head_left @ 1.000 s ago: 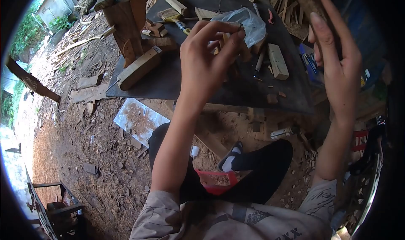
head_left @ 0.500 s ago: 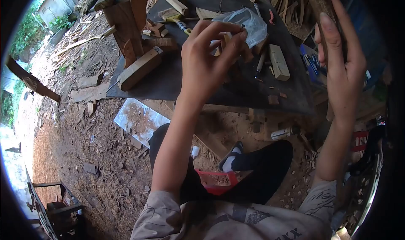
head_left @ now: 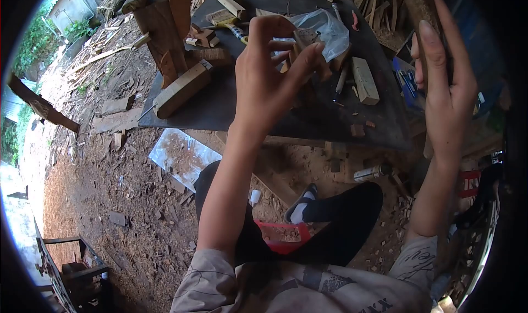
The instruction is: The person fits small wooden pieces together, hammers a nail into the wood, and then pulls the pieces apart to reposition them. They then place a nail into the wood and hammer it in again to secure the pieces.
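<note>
My left hand [head_left: 267, 73] is raised over the dark tabletop [head_left: 220, 106], thumb and fingers curled around a small piece of wood [head_left: 306, 37]. Behind that hand lies a clear plastic bag [head_left: 330, 35]. At the upper right my right hand [head_left: 444, 82] grips a long brown wooden piece [head_left: 419, 7], thumb along its face. A pale wood block [head_left: 364, 81] and a thin dark tool [head_left: 341, 82] lie on the table between the two hands. A wooden plane-like block [head_left: 182, 90] rests near the table's left edge.
An upright wooden assembly [head_left: 159, 29] stands at the table's left. A yellow-handled tool [head_left: 234, 28] lies further back. Below are my knees, a white board [head_left: 184, 154], a spray can [head_left: 367, 174] and wood chips on the ground. Blue items [head_left: 406, 82] sit at the right.
My left hand's fingers have shifted and opened a little around the small wood piece, showing more of it. My right hand has barely moved.
</note>
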### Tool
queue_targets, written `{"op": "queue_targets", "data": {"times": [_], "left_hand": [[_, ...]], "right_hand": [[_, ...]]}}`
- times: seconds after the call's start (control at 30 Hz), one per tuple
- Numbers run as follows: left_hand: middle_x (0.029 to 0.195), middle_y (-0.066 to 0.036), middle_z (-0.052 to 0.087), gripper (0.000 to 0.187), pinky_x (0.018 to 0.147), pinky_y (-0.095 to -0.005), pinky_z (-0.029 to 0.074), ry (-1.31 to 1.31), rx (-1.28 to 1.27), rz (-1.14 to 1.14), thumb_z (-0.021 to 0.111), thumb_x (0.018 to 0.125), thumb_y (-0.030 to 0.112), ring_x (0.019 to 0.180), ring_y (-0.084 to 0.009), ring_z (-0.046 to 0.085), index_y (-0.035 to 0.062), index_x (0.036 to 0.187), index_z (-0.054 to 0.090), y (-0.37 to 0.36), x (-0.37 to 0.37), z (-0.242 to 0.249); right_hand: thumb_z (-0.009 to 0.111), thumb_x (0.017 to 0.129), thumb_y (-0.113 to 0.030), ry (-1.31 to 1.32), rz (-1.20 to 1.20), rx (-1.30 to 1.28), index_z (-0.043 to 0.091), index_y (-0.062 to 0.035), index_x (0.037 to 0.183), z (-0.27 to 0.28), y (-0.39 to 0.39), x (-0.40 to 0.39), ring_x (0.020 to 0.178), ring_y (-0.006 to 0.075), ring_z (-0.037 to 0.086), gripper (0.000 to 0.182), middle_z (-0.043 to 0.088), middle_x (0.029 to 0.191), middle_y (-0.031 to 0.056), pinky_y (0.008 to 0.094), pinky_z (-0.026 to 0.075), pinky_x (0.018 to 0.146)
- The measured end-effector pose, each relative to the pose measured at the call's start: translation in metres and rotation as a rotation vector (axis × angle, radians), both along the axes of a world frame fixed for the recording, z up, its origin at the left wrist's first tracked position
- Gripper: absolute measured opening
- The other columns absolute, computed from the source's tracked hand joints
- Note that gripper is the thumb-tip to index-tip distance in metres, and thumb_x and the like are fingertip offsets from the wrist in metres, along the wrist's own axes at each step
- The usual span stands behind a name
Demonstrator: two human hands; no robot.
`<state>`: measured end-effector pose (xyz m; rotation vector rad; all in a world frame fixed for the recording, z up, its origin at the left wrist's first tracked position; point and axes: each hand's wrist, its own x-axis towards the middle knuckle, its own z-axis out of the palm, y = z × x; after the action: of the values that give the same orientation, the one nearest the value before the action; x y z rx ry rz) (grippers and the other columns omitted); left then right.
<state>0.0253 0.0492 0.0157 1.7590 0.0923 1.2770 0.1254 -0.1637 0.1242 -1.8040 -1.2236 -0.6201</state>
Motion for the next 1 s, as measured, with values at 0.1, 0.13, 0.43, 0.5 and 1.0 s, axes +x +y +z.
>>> {"op": "queue_targets", "data": {"times": [0.1, 0.13, 0.43, 0.5, 1.0], "left_hand": [[0.115, -0.009, 0.068, 0.052, 0.088, -0.0356, 0.066, -0.001, 0.026, 0.027, 0.089, 0.094, 0.019, 0.105, -0.0184, 0.074, 0.0032, 0.127, 0.053, 0.001, 0.000, -0.001], [0.115, -0.009, 0.068, 0.051, 0.088, -0.0356, 0.066, -0.007, 0.034, 0.031, 0.089, 0.094, 0.019, 0.104, -0.0182, 0.075, 0.0033, 0.126, 0.053, 0.002, 0.000, -0.001], [0.111, -0.008, 0.068, 0.051, 0.088, -0.0362, 0.066, -0.018, 0.074, 0.045, 0.090, 0.092, 0.019, 0.103, -0.0175, 0.076, 0.0037, 0.125, 0.054, 0.004, 0.003, -0.004], [0.111, -0.008, 0.068, 0.049, 0.089, -0.0364, 0.066, -0.022, 0.081, 0.051, 0.090, 0.093, 0.018, 0.103, -0.0172, 0.076, 0.0036, 0.124, 0.054, 0.004, 0.002, -0.004], [0.100, -0.013, 0.071, 0.048, 0.077, -0.0396, 0.066, -0.074, 0.055, 0.048, 0.089, 0.093, 0.024, 0.090, -0.0263, 0.079, 0.0016, 0.114, 0.052, 0.010, 0.014, 0.001]], "right_hand": [[0.062, 0.114, -0.027, -0.141, -0.086, -0.227, 0.060, -0.0146, 0.158, -0.009, -0.003, -0.001, 0.070, 0.0050, 0.055, 0.046, 0.065, 0.090, 0.0002, 0.0229, 0.046, 0.063], [0.062, 0.114, -0.027, -0.245, -0.034, -0.196, 0.061, -0.0144, 0.158, -0.012, 0.001, 0.001, 0.070, 0.0052, 0.055, 0.046, 0.065, 0.089, -0.0001, 0.0229, 0.046, 0.063], [0.061, 0.114, -0.025, -0.028, 0.011, -0.002, 0.058, -0.0141, 0.159, -0.007, -0.007, 0.001, 0.067, 0.0070, 0.055, 0.047, 0.066, 0.086, -0.0009, 0.0239, 0.047, 0.062], [0.061, 0.114, -0.025, -0.147, -0.016, -0.116, 0.059, -0.0135, 0.159, -0.014, -0.005, 0.003, 0.069, 0.0071, 0.057, 0.046, 0.066, 0.086, -0.0007, 0.0240, 0.048, 0.063], [0.059, 0.115, -0.027, -0.211, -0.140, -0.183, 0.053, 0.0009, 0.158, 0.010, 0.028, -0.018, 0.069, 0.0168, 0.062, 0.051, 0.073, 0.095, 0.0127, 0.0338, 0.052, 0.064]]}}
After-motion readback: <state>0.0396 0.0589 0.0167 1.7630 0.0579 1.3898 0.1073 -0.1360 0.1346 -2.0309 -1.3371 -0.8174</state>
